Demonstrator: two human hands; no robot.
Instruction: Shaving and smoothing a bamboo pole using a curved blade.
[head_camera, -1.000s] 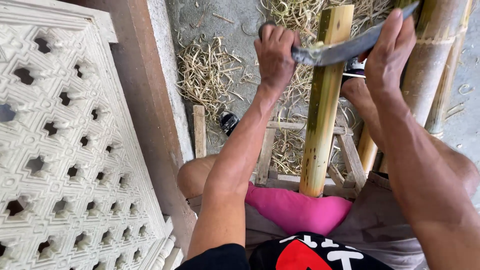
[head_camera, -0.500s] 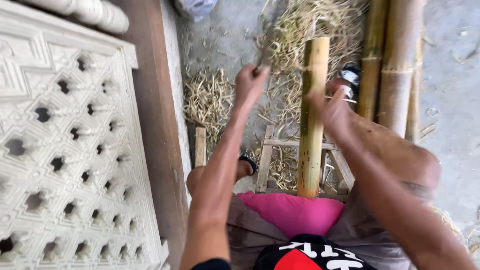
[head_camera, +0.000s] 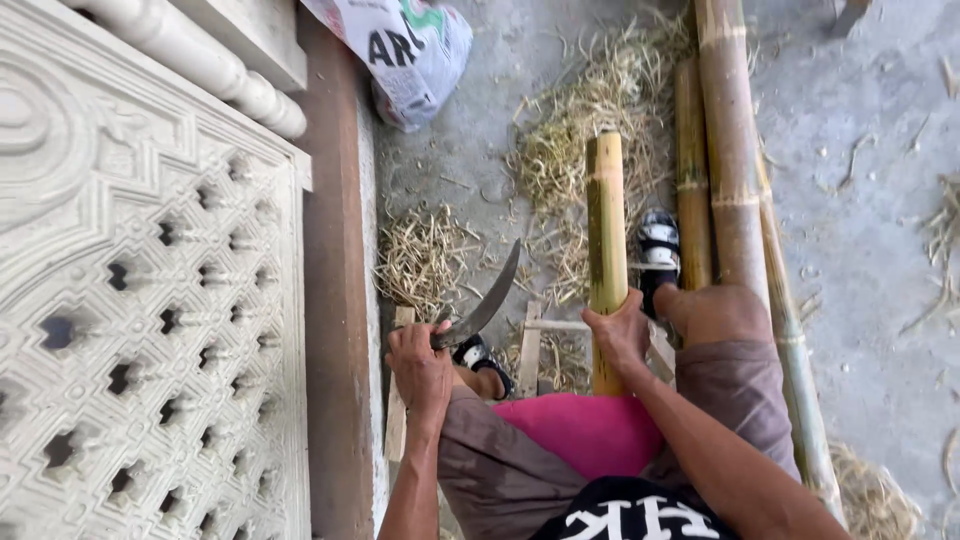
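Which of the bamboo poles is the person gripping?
The short, pale yellow bamboo pole, cut off at its far end, gripped near its bottom by the right hand. The longer, browner poles lie untouched on the ground beside it.

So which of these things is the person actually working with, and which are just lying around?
In use:
left hand holding the curved knife
right hand gripping the upright bamboo piece

Lying about:
long bamboo poles on the ground
scattered shavings
printed sack
carved white panel

Crumpled white printed sack (head_camera: 410, 50), top centre
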